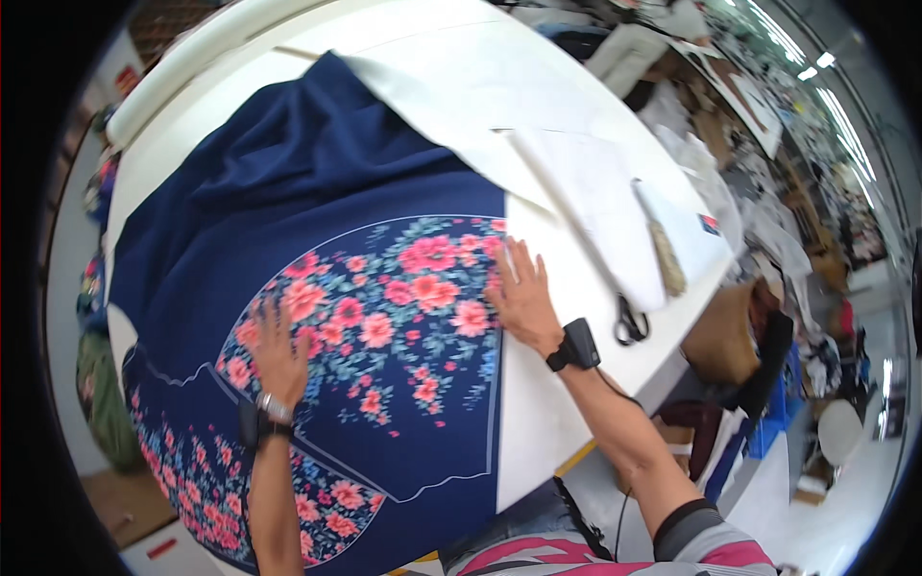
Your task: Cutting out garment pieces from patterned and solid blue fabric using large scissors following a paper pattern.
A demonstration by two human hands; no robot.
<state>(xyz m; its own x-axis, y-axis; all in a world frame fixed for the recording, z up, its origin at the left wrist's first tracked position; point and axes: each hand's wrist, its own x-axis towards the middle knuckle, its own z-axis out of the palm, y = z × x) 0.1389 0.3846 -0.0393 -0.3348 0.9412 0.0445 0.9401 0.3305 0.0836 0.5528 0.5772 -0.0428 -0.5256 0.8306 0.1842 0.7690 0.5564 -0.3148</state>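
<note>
Navy floral fabric (384,350) covers the table's (557,432) seven-to-eleven-o'clock side. Smoothing appears to be the step: the left hand (280,355), open and flat, lies at the outlined flowers' nine o'clock; the right hand (523,298), fingers spread, straddles the edge near two o'clock. Neither grips anything. Next calls for light, even pressure, without dragging the print.
</note>
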